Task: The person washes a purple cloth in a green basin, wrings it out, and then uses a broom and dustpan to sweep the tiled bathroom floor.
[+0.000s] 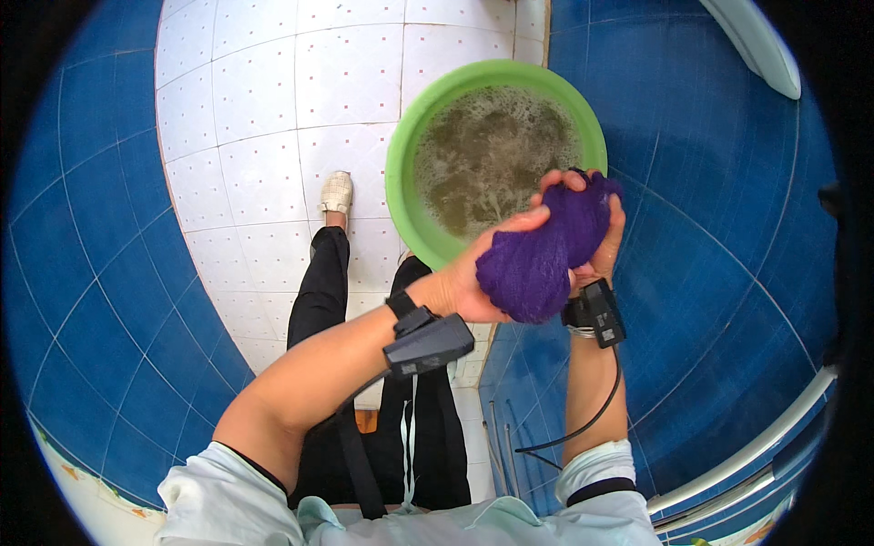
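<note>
Cloth (pixel 546 250) of deep purple, bunched into a thick, creased bundle, is lying clasped between two hands at the 5 o'clock side of a round, light green plastic tub (pixel 399 173). Its long axis is slanting from 7 to 1 o'clock, the broad, rounded end pointing toward 7 and the rumpled end toward 1.

The bare left hand (pixel 462 287) is clamping on the bundle from 8 o'clock; the bare right hand (pixel 604 259) is clamping on it from 4 o'clock, partly hidden by folds. Below them in this view, the tub's rim is curving past; their height above it is impossible to tell.

Murky, brownish, foamy water (pixel 496 150) is filling the tub's middle. White floor tiles (pixel 350 73) with small reddish dots are stretching away from the tub's 9 o'clock side, leaving room there, while a glossy blue tiled wall (pixel 701 182) is bounding its 3 o'clock side closely.

Black boxy devices (pixel 428 344) are sitting strapped at both wrists, bearing pale markings too small to read.
</note>
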Tool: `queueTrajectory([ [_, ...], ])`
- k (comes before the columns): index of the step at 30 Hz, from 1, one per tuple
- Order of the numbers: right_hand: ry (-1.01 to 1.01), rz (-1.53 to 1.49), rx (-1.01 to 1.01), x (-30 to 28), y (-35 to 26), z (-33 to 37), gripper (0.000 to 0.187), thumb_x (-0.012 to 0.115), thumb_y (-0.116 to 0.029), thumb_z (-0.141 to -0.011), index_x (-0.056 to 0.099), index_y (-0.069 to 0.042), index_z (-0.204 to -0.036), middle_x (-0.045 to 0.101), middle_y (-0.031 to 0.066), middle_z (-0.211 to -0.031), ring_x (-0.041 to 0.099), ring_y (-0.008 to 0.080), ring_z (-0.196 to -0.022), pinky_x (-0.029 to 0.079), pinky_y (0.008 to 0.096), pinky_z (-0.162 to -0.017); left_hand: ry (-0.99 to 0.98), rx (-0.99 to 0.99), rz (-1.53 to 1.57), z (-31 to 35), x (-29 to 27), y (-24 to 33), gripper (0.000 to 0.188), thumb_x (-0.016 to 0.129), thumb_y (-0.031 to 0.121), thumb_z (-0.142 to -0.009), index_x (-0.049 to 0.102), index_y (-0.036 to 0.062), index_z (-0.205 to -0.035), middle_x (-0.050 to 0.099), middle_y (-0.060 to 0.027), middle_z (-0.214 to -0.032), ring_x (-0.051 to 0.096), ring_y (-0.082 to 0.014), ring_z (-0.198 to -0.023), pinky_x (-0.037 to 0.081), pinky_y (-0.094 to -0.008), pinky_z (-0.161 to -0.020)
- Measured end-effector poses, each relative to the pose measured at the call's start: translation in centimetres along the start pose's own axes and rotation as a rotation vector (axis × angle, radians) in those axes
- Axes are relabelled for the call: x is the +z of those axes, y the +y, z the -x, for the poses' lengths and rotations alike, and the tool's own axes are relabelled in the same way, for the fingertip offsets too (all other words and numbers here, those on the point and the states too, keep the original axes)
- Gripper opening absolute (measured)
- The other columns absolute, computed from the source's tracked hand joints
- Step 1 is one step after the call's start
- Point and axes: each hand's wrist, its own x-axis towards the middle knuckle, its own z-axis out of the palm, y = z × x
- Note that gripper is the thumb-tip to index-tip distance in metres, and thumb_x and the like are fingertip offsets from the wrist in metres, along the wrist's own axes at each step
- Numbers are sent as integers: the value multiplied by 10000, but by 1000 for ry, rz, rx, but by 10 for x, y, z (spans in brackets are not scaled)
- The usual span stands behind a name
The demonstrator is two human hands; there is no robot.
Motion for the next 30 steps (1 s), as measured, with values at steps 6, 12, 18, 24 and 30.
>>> queueTrajectory([
  [6, 311, 489, 165, 8, -39, -9, 258, 553, -165, -883, 556, -97, -1132, 584, 75, -917, 609, 205, -845, 522, 372, -779, 177, -50, -647, 6, 1, 17, 600, 605, 464, -863, 462, 43, -1266, 576, -79, -1135, 578, -163, -1008, 485, -317, -894],
  [12, 413, 1006, 283, 23, -31, -27, 224, 593, -205, -864, 618, -33, -1007, 620, 51, -864, 608, 140, -764, 500, 281, -675, 381, 145, -1489, -6, 5, 15, 677, 746, 436, -707, 511, -65, -1097, 608, -113, -980, 599, -188, -890, 481, -307, -770],
  [18, 327, 1925, 150, 1, -12, -48, 340, 624, -197, -793, 591, 56, -1017, 643, 196, -899, 635, 303, -830, 491, 381, -738, 825, 278, -1759, -31, -30, 12, 547, 711, 316, -665, 548, -66, -1021, 642, -227, -891, 640, -325, -860, 496, -372, -781],
  [24, 243, 2368, 123, -11, 18, -56, 328, 641, -132, -780, 528, 42, -1034, 610, 253, -894, 581, 435, -866, 471, 445, -753, 695, 332, -1844, -42, -65, 23, 561, 705, 313, -671, 528, -68, -1043, 636, -276, -931, 619, -406, -920, 503, -418, -797],
  [30, 333, 1663, -84, -22, 4, -31, 497, 658, -259, -843, 456, -23, -1231, 559, 210, -1129, 566, 303, -1032, 450, 402, -869, 941, 284, -1979, -13, -57, 54, 616, 727, 333, -649, 542, -26, -1114, 647, -206, -948, 638, -300, -895, 502, -371, -796],
])
